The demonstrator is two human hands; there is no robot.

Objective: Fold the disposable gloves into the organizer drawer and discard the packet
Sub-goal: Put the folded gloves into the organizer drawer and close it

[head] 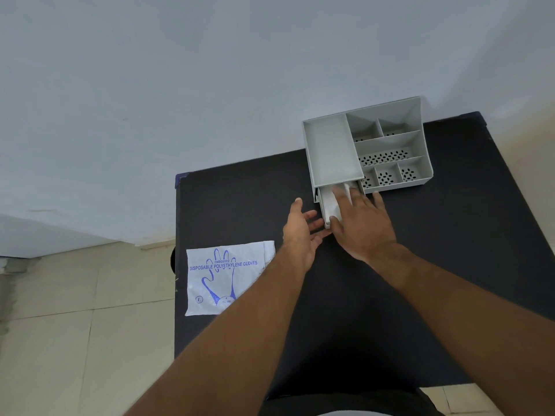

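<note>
A grey organizer (330,151) stands at the far right of the black table (240,199). Its drawer (325,217) is pulled out toward me, and folded white gloves (330,202) lie inside it. My right hand (363,226) rests flat on the gloves with fingers spread, pressing them down. My left hand (303,232) is open beside the drawer's front left corner, fingertips touching it. The white glove packet (222,280), printed in blue, lies flat on the table's left edge, partly under my left forearm.
The organizer has several perforated compartments (387,157) on its right side. A white wall is behind the table. Beige floor tiles (75,325) show to the left, past the table's left edge.
</note>
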